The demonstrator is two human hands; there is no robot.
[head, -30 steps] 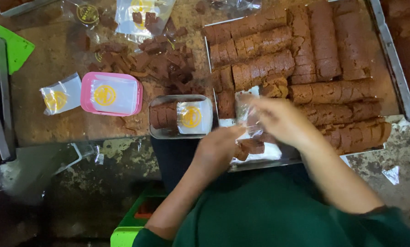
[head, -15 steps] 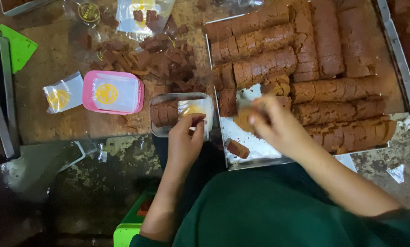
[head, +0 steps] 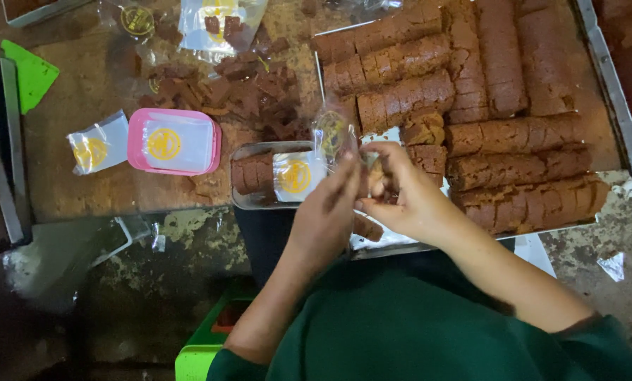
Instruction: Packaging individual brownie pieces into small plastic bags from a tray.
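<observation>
The person's left hand (head: 326, 215) holds a small clear plastic wrapper (head: 332, 134) upright by its lower edge, fingers pinched on the film so that the mouth seems to face the other hand. The right hand (head: 400, 194) is curled around a brown cake piece (head: 378, 180), fingertips closed on it and meeting the left hand just above the near edge of the big metal tray (head: 616, 92); held this close, the piece appears lined up to slide into the wrapper. Rows of sliced brown cake (head: 513, 134) fill that tray, within easy reach of the right hand. Left of the hands sits a small clear box (head: 249, 201) with a few pieces and a yellow-labelled packet inside, near enough for wrapped pieces to be dropped in. Further left lie a pink-lidded box (head: 175, 141), a loose labelled packet (head: 97, 144) and a heap of broken cake scraps (head: 245, 95) on the wooden board (head: 83, 190).

Half a second ago the left hand reached over the small clear box while the right hovered above the tray; now both hands have drawn together and the wrapper stands raised between them. One loose piece (head: 367, 227) remains on the tray's bare corner
</observation>
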